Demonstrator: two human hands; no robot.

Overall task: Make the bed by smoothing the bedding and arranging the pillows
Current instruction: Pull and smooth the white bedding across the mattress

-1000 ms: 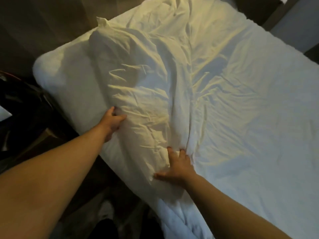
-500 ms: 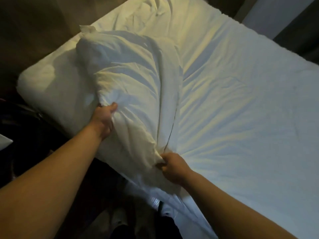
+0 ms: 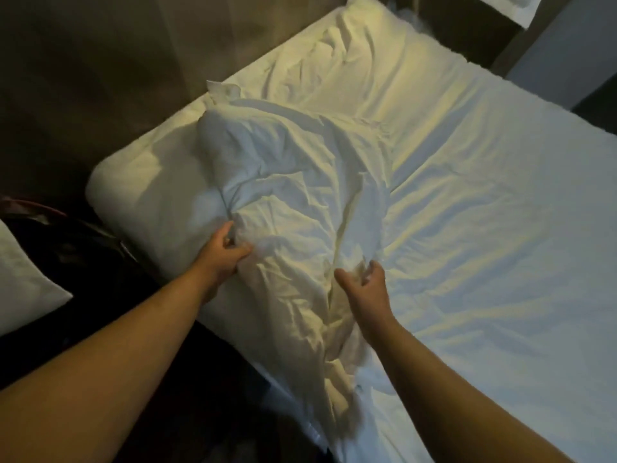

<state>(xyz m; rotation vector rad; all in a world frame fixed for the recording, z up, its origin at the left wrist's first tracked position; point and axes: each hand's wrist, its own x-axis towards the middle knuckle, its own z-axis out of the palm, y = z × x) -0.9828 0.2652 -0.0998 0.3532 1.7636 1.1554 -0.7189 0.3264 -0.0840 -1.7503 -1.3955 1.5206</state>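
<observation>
A white bed [image 3: 484,262] fills the right and middle of the view. A bunched white duvet [image 3: 293,202] lies along its left side, rumpled and folded over itself. My left hand [image 3: 223,252] grips a fold at the duvet's left edge. My right hand [image 3: 364,289] hovers at the duvet's near fold with fingers spread and loosely curved, holding nothing that I can see. A white pillow [image 3: 360,51] lies crumpled at the far head end. The sheet to the right is creased.
Another white pillow [image 3: 23,279] rests at the far left on a dark seat or bag [image 3: 66,238]. A brown headboard wall [image 3: 117,68] runs behind the bed. The floor between me and the bed is dark.
The duvet, lifted half a second ago, has dropped back onto the bed. My right hand has let go of its corner and opened. The view has shifted to show more of the head end.
</observation>
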